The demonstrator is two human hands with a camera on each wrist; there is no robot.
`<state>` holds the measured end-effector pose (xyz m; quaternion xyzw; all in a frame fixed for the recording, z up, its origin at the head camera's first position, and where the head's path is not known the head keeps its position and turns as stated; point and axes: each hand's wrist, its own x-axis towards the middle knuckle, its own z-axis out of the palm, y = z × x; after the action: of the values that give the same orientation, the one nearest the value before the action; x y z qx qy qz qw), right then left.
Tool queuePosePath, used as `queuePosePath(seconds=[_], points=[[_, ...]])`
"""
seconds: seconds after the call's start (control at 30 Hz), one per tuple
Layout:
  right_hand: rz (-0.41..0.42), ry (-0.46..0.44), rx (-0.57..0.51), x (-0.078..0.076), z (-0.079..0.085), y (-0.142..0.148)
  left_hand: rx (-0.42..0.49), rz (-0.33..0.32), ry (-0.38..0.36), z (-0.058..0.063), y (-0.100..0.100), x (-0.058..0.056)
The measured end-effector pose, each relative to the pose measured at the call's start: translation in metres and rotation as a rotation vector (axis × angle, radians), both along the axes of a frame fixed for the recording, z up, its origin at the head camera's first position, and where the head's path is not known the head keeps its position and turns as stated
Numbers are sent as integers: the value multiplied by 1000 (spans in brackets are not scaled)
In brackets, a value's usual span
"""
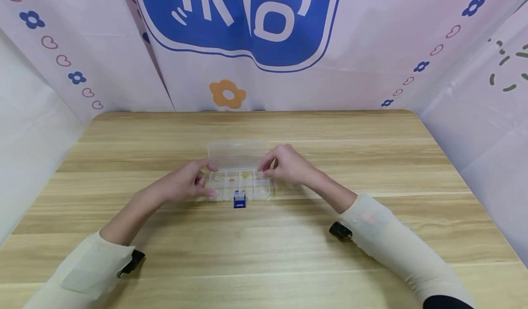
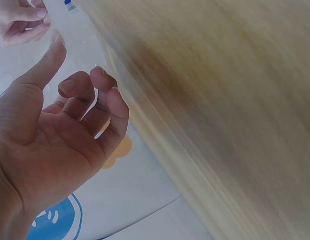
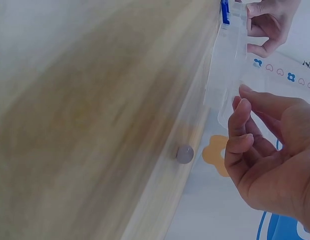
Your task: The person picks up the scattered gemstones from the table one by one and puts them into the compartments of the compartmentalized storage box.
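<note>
A clear plastic compartment box (image 1: 261, 190) lies on the table with its hinged lid (image 1: 237, 155) raised at the back. Small yellow, orange and pale pieces sit in several of its compartments, and a blue-and-white tag (image 1: 239, 201) shows at its front edge. My left hand (image 1: 189, 180) holds the box's left end, thumb at the front corner and index finger at the back. Above the back right compartment is my right hand (image 1: 284, 164), thumb and fingertips together. Between them the left wrist view shows a small clear piece (image 2: 46, 19), mostly hidden.
A greyish, see-through ball (image 3: 185, 154) lies on the wooden table (image 1: 264, 254) beside the box's right end. Behind the table hangs a white cloth (image 1: 350, 70) with blue and orange prints. Black clips (image 1: 340, 231) sit at both sleeves.
</note>
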<state>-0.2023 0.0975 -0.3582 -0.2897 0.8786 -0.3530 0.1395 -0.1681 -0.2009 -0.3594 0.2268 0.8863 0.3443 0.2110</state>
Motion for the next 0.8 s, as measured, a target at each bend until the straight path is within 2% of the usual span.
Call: queuePosePath(seconds=[0.37,0.8], points=[[-25,-18,5,2,3,4,5,-1,-3,0,0,0],[-56,30,-31,1,2,40,24,-18,4,1,2,1]])
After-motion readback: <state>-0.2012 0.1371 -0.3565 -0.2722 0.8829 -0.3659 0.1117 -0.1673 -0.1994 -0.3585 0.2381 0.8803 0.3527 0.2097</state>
